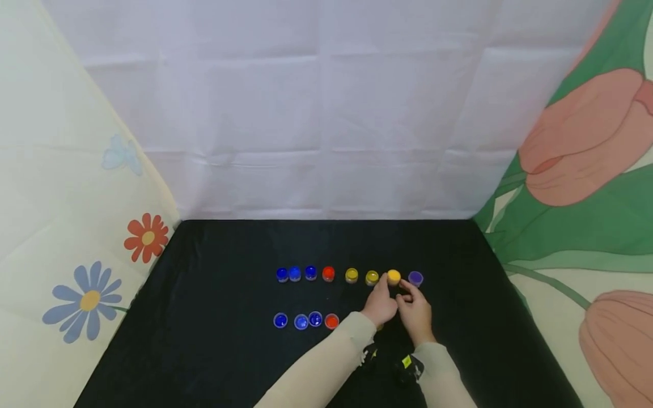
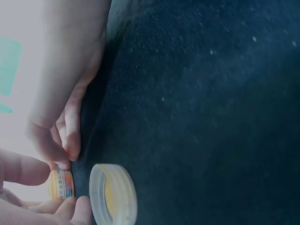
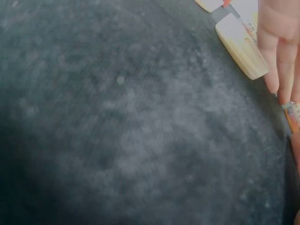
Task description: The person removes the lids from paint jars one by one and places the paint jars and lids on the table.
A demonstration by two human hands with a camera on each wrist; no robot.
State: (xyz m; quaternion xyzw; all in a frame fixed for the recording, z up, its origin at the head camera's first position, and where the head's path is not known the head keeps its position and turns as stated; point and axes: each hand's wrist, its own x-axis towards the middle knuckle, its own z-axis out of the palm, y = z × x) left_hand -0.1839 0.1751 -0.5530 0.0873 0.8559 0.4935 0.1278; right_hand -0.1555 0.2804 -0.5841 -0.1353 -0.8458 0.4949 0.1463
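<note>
A small pot of orange-yellow paint (image 1: 394, 277) stands in the back row of pots, between the fingertips of both hands. My left hand (image 1: 380, 304) holds it from the left, and my right hand (image 1: 415, 316) meets it with its fingertips from the right. In the left wrist view the pot's printed label (image 2: 64, 183) shows between the fingers. A translucent cap with yellow inside (image 2: 114, 194) lies on the black cloth close by. The right wrist view shows a pale yellow cap (image 3: 243, 47) beside the left fingers and a sliver of the pot (image 3: 292, 117).
Left of the held pot, the back row has blue pots (image 1: 310, 273), a red pot (image 1: 329, 274) and yellow pots (image 1: 351, 275). A purple pot (image 1: 415, 278) stands to the right. Blue caps (image 1: 301, 322) and a red cap (image 1: 332, 321) lie in front on the black cloth (image 1: 224, 340).
</note>
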